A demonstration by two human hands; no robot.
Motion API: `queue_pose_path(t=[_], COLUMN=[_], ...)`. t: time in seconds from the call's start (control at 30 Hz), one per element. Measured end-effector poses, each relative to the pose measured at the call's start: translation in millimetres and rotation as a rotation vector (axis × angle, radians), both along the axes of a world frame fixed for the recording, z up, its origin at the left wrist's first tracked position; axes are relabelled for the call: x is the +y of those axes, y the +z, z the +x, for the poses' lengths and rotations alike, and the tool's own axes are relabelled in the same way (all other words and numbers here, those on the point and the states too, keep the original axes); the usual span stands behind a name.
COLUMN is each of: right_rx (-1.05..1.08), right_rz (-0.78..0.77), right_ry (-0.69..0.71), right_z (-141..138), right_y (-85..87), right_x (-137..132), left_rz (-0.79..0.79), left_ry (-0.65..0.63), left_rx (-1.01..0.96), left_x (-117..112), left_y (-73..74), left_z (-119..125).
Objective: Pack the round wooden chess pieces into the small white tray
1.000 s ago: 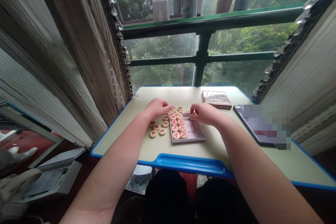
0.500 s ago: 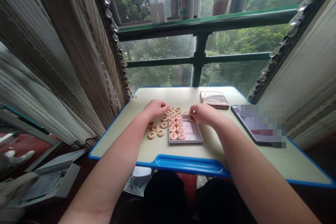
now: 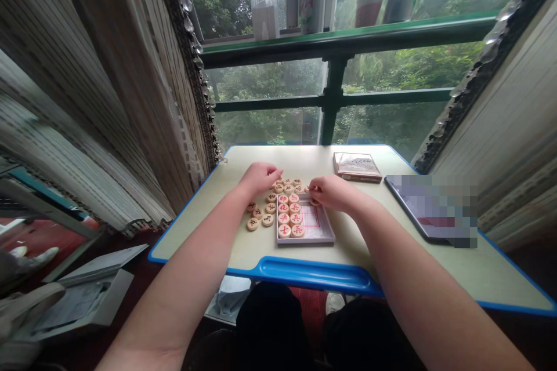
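Observation:
A shallow open box (image 3: 325,239) lies on the small table, with two columns of red-marked Chinese chess pieces (image 3: 284,219) along its left side. My right hand (image 3: 333,191) is over the box's far right corner, its fingers closed on a Chinese chess piece (image 3: 314,202) that they partly cover. Beyond the box, close to the loose pieces, my left hand (image 3: 261,177) has its thumb and fingers drawn together; whatever they may hold is hidden. Black-marked Chinese chess pieces (image 3: 267,219) are scattered left of the box and behind it.
A flat box lid (image 3: 357,166) lies at the back right, near a tablet-like device (image 3: 411,208) partly blurred out. The table has a blue edge with a molded trough (image 3: 319,273) at the front. Cans (image 3: 313,3) and stacked cups stand on the window ledge; curtains hang on both sides.
The open box has shifted slightly toward me and to the left with its pieces. My right hand has moved a little left with the chess piece; my left hand is nearly still.

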State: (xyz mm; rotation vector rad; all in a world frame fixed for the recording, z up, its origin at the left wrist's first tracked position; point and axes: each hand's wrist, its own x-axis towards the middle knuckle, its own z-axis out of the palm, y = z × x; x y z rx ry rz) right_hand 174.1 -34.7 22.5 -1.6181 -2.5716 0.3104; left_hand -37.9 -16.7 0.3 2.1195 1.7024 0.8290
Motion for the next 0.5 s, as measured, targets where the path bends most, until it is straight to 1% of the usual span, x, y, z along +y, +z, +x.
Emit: queue_pose_path(t=[0.2, 0.33, 0.43, 0.5], right_rx=[-0.014, -0.014, -0.024, -0.018], right_rz=[-0.006, -0.01, -0.029, -0.029], right_ry=[-0.011, -0.015, -0.021, -0.023], right_z=[-0.3, 0.4, 0.6, 0.6], right_y=[-0.3, -3.1, -0.9, 1.5], right_x=[1.0, 3.1, 1.2, -0.8], left_rz=[-0.011, -0.058, -0.114, -0.099], left_ry=[0.027, 0.025, -0.02, -0.074], left_rx=[0.009, 0.042, 0.108, 0.161], left_x=[4.3, 7.5, 8.2, 8.2], left_y=[-5.3, -8.8, -10.1, -10.5], left_z=[-2.8, -5.2, -4.3, -2.6])
